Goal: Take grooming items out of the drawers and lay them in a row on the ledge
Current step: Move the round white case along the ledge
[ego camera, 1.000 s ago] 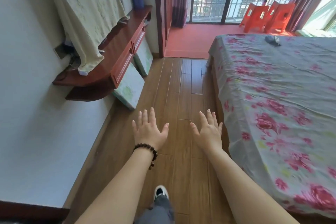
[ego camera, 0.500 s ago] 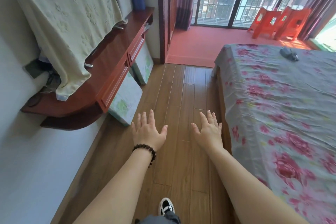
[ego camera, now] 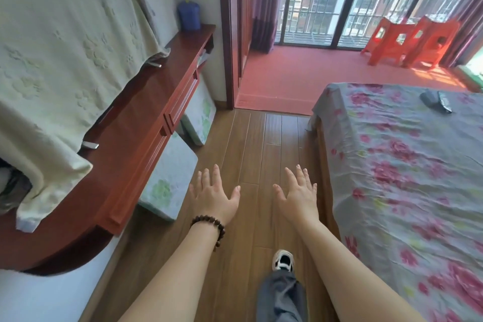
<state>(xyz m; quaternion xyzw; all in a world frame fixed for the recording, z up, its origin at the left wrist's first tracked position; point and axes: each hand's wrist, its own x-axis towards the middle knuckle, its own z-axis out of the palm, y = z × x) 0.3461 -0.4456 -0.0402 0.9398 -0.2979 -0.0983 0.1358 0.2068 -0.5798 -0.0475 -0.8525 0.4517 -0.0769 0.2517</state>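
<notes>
Two hands: I hold both out ahead, palms down over the wooden floor [ego camera: 264,144], apart from each other and touching nothing.
Left hand [ego camera: 213,196]: fingers [ego camera: 201,181] spread wide and empty; a dark bead bracelet [ego camera: 209,225] circles the wrist behind them.
Right hand [ego camera: 298,196]: fingers [ego camera: 294,178] also splayed and empty, thumb pointing inward toward the left thumb.
Ledge [ego camera: 136,123]: red-brown wood, fixed to the wall well to the left of my left fingertips and running away ahead of them.
Drawers [ego camera: 154,154]: set in the ledge's front face, left of and level with my left fingers; both fronts look shut, and I cannot tell what lies inside.
Grooming items: none that I can make out, so their place is unclear to me.
Cloth [ego camera: 60,60]: pale green, draped over something standing on the ledge, far left of my fingers; a small metal piece [ego camera: 90,145] shows at its lower edge.
Blue container [ego camera: 188,16]: at the ledge's far end, well beyond my left fingertips.
Padded panels [ego camera: 170,178]: two, leaning under the ledge, the nearer one just left of my left little finger.
Bed [ego camera: 407,178]: floral sheet, just right of my right fingers.
Shoe [ego camera: 282,260]: on the floor behind and between my wrists.
</notes>
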